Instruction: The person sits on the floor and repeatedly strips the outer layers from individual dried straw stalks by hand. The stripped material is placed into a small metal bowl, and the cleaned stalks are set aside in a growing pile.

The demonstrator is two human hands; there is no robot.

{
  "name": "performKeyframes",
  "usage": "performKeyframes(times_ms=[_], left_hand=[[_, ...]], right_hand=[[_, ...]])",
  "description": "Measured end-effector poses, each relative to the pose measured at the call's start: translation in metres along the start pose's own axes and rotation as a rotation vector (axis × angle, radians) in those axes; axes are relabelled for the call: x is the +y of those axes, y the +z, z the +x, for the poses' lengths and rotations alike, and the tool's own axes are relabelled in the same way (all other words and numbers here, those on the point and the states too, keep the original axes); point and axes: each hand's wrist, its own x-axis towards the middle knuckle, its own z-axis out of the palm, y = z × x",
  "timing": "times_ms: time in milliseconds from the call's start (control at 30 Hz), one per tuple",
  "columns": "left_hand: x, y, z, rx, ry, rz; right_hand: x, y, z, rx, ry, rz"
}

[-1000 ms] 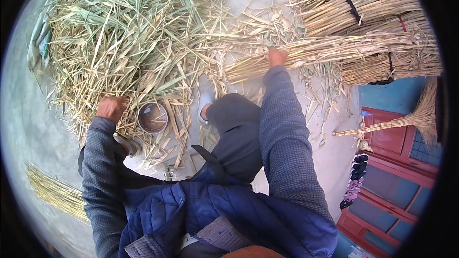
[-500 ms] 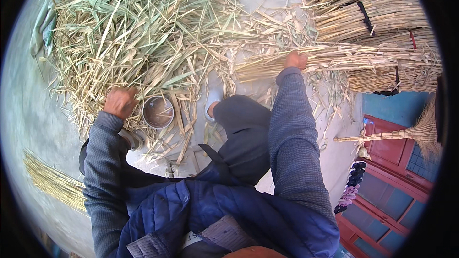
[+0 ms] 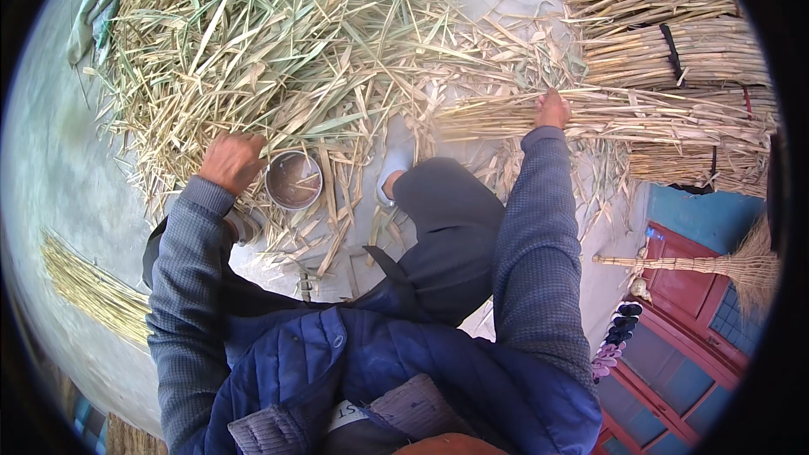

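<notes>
My left hand [image 3: 232, 162] is closed at the near edge of a heap of dry and greenish leaf strips [image 3: 278, 50]. Anything inside its curled fingers is hidden. Just right of it, a round metal bowl [image 3: 293, 180] has a brownish inside with a few bits of straw. My right hand [image 3: 552, 109], arm stretched forward, has its fingers closed on thin dry stalks [image 3: 497, 118] at the top of a long, loose layer. These stalks run from left of the hand to the far right, with leaf scraps among them.
Tied stalk bundles [image 3: 674, 55] are stacked at the far right. A finished broom [image 3: 674, 264] lies near red doors [image 3: 674, 345] and a row of shoes [image 3: 619, 337]. Yellowish stalks [image 3: 93, 291] rest on the pale floor at left. My dark-trousered knee [image 3: 447, 202] is between my arms.
The whole view has shifted slightly, so most things appear farther right. My left hand looks more curled beside the bowl. My right hand stays on the stalks.
</notes>
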Motion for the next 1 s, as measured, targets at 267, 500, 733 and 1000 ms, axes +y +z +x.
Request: performKeyframes(times_ms=[267,500,733,1000], left_hand=[[-0.002,-0.005,-0.008,0.001,-0.030,0.007],[-0.017,-0.025,-0.014,0.230,-0.167,0.075],[-0.032,-0.077,-0.021,0.504,-0.263,0.113],[-0.023,-0.106,-0.018,0.924,0.051,-0.035]], right_hand=[[-0.081,0.031,-0.041,-0.351,-0.174,0.199],[-0.133,0.077,-0.165,-0.731,-0.176,0.104],[-0.147,0.105,-0.315,-0.918,-0.349,-0.044],[-0.107,0.137,-0.470,-1.160,-0.371,0.043]])
